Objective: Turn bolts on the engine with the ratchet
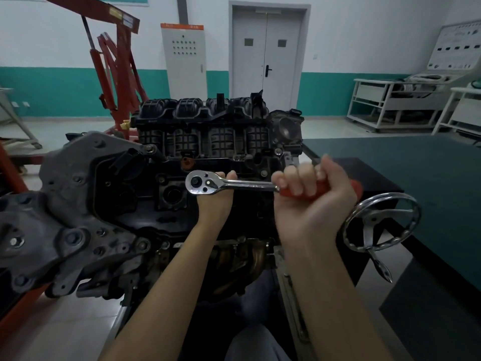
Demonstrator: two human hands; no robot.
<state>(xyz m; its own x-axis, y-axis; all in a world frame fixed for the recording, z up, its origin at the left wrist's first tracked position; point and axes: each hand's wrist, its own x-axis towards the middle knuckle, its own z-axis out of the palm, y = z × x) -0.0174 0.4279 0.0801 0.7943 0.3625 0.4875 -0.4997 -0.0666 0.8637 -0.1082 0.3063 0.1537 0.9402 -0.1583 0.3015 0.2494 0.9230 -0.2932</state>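
— Two hands on one tool, yes? Where is it?

— Both are on the ratchet wrench (pixel 234 184), which lies level across the top of the engine (pixel 166 183), chrome head to the left, red handle to the right. The right hand (pixel 312 194) has its fingers wrapped tight round the red handle.

— And the left?

— The left hand (pixel 216 198) comes up from below, under the ratchet head. Fingertips curl over the shank just beside the head, so it grips the tool there. What sits beneath the head I cannot tell; the hand hides it.

— What's right around them?

— A dark valve cover under the wrench. Behind it, the black ribbed intake manifold (pixel 203 118), with the throttle body (pixel 286 126) at its right end. On the left, a grey cast timing cover (pixel 65 217), studded with bolts, tilts toward us. Below the forearms, rusty exhaust manifold pipes (pixel 239 259) show.

— And that shiny wheel?

— A chrome handwheel (pixel 381 222) with a crank handle, just right of the right wrist, near but apart from it. Past it lies a dark green table top (pixel 429 178).

— Farther back?

— A red engine hoist (pixel 117 69) at the left, a grey electrical cabinet (pixel 183 61), a grey double door (pixel 266 56), and white racks (pixel 390 105) along the right wall.
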